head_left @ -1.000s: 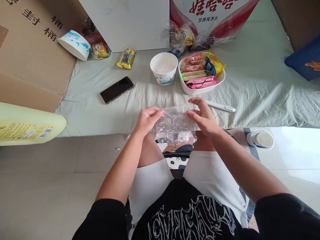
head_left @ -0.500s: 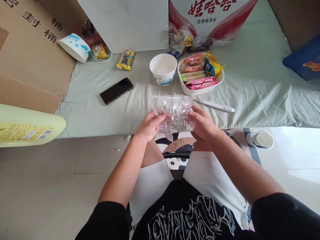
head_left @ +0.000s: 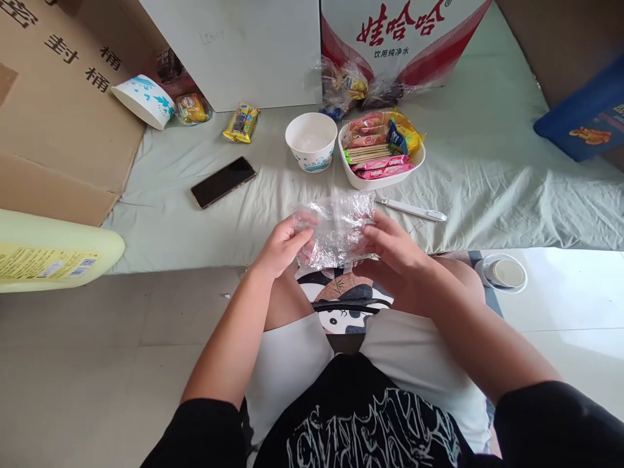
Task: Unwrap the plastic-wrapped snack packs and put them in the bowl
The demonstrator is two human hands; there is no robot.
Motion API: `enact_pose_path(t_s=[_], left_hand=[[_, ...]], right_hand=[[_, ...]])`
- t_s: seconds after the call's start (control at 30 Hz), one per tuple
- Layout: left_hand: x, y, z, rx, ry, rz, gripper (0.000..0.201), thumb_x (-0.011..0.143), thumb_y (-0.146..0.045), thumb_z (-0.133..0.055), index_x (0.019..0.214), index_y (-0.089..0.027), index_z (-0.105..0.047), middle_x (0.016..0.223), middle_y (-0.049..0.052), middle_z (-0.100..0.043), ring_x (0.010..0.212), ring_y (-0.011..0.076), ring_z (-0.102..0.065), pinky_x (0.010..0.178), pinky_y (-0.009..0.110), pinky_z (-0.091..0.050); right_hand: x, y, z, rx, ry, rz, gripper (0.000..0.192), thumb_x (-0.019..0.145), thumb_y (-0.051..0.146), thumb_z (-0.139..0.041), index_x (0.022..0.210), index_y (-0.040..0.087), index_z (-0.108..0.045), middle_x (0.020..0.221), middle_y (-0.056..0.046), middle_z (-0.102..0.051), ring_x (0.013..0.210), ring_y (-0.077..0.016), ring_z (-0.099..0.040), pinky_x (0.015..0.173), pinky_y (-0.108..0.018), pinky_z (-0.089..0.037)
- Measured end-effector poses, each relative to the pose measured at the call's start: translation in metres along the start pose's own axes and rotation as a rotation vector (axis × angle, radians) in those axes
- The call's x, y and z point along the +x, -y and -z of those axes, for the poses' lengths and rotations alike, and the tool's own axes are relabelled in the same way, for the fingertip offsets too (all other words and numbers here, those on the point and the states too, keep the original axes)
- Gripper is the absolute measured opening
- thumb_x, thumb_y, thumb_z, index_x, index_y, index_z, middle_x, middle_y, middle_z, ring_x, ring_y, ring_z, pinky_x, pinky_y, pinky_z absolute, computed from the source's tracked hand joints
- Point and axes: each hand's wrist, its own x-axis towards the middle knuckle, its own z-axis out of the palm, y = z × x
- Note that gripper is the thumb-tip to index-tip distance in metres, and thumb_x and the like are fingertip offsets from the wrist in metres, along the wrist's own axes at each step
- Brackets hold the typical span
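Observation:
A crinkled clear plastic bag [head_left: 336, 227] is stretched between my two hands above the front edge of the cloth-covered surface. My left hand [head_left: 287, 242] pinches its left side, thumb on top, with fingers showing through the film. On the right side, my right hand [head_left: 387, 239] grips the bag, its thumb and fingers bent against the plastic. Just behind the bag stand a white paper bowl [head_left: 312, 144] with blue print and a white tub [head_left: 385, 179] of wrapped snacks. A white utility knife [head_left: 412, 209] lies to the right of the bag.
A black phone [head_left: 223, 182] and a yellow snack packet [head_left: 242, 123] lie at left. Another paper bowl [head_left: 146, 101] leans on a cardboard box [head_left: 58, 130]. A yellow-green jug [head_left: 58, 250] stands at far left, a blue bag [head_left: 585, 117] at right. Cups [head_left: 504, 272] stand on the floor.
The bag has been spread a little flatter between my hands. My left hand has shifted slightly left, and the whole view has moved a little.

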Motion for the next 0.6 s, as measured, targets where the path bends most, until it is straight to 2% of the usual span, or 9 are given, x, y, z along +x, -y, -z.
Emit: enact_pose_path(t_s=[0.07, 0.17, 0.2, 0.27, 0.37, 0.47, 0.53, 0.6], left_hand=[[0.002, 0.001, -0.004, -0.013, 0.01, 0.02, 0.033, 0.076, -0.039, -0.079, 0.101, -0.024, -0.065, 0.054, -0.008, -0.058, 0.042, 0.0114, -0.055, 0.039, 0.022, -0.042], [0.004, 0.002, -0.008, -0.088, -0.017, 0.048, 0.035, 0.072, -0.041, -0.08, 0.098, -0.024, -0.064, 0.052, -0.008, -0.058, 0.039, 0.0117, -0.053, 0.037, 0.022, -0.04], [0.004, 0.002, -0.009, -0.123, -0.035, 0.05, 0.034, 0.07, -0.04, -0.08, 0.095, -0.023, -0.064, 0.05, -0.008, -0.056, 0.037, 0.0112, -0.052, 0.037, 0.022, -0.04], [0.005, -0.001, -0.01, -0.181, -0.062, 0.048, 0.03, 0.066, -0.038, -0.08, 0.085, -0.022, -0.063, 0.048, -0.008, -0.052, 0.037, 0.0104, -0.05, 0.039, 0.022, -0.04], [0.005, -0.006, -0.01, -0.232, -0.059, 0.065, 0.026, 0.061, -0.041, -0.077, 0.07, -0.02, -0.064, 0.053, -0.003, -0.057, 0.046, 0.0125, -0.056, 0.045, 0.026, -0.046], [0.006, -0.009, -0.009, -0.175, -0.082, 0.047, 0.032, 0.063, -0.05, -0.072, 0.063, -0.018, -0.067, 0.065, 0.004, -0.064, 0.059, 0.0153, -0.061, 0.051, 0.027, -0.048], [0.005, -0.01, -0.008, -0.049, -0.1, -0.003, 0.029, 0.065, -0.046, -0.076, 0.066, -0.017, -0.069, 0.073, 0.004, -0.067, 0.064, 0.0143, -0.059, 0.054, 0.025, -0.046], [0.004, -0.011, -0.008, 0.072, -0.088, -0.055, 0.024, 0.063, -0.034, -0.081, 0.077, -0.018, -0.072, 0.081, 0.003, -0.068, 0.068, 0.0124, -0.058, 0.058, 0.023, -0.045]], right_hand=[[0.0, 0.001, -0.002, 0.094, -0.004, -0.052, 0.044, 0.077, 0.048, -0.078, 0.108, 0.022, -0.06, 0.088, -0.003, -0.069, 0.074, -0.0163, -0.066, 0.066, -0.031, -0.056], [0.006, -0.006, -0.002, 0.16, -0.115, -0.056, 0.028, 0.073, 0.039, -0.077, 0.086, 0.021, -0.06, 0.07, 0.002, -0.059, 0.06, -0.0109, -0.053, 0.052, -0.025, -0.042], [0.01, -0.008, -0.001, 0.186, -0.16, -0.032, 0.025, 0.071, 0.037, -0.075, 0.079, 0.022, -0.057, 0.069, 0.002, -0.059, 0.056, -0.0093, -0.049, 0.05, -0.024, -0.037], [0.016, -0.012, 0.001, 0.265, -0.209, 0.013, 0.025, 0.064, 0.033, -0.072, 0.069, 0.022, -0.051, 0.079, -0.001, -0.066, 0.054, -0.0072, -0.045, 0.049, -0.024, -0.032], [0.021, -0.012, 0.005, 0.344, -0.202, 0.029, 0.019, 0.06, 0.031, -0.067, 0.065, 0.021, -0.051, 0.102, -0.005, -0.073, 0.055, -0.007, -0.044, 0.049, -0.025, -0.031], [0.02, -0.009, 0.011, 0.36, -0.169, 0.057, 0.021, 0.065, 0.039, -0.064, 0.064, 0.021, -0.054, 0.106, -0.008, -0.072, 0.061, -0.0102, -0.047, 0.053, -0.027, -0.039], [0.018, -0.01, 0.015, 0.344, -0.18, 0.076, 0.031, 0.072, 0.048, -0.064, 0.067, 0.02, -0.053, 0.11, -0.009, -0.07, 0.067, -0.0115, -0.051, 0.059, -0.028, -0.044], [0.017, -0.012, 0.018, 0.295, -0.221, 0.093, 0.035, 0.075, 0.053, -0.069, 0.079, 0.022, -0.055, 0.117, -0.006, -0.066, 0.072, -0.0111, -0.052, 0.062, -0.027, -0.046]])
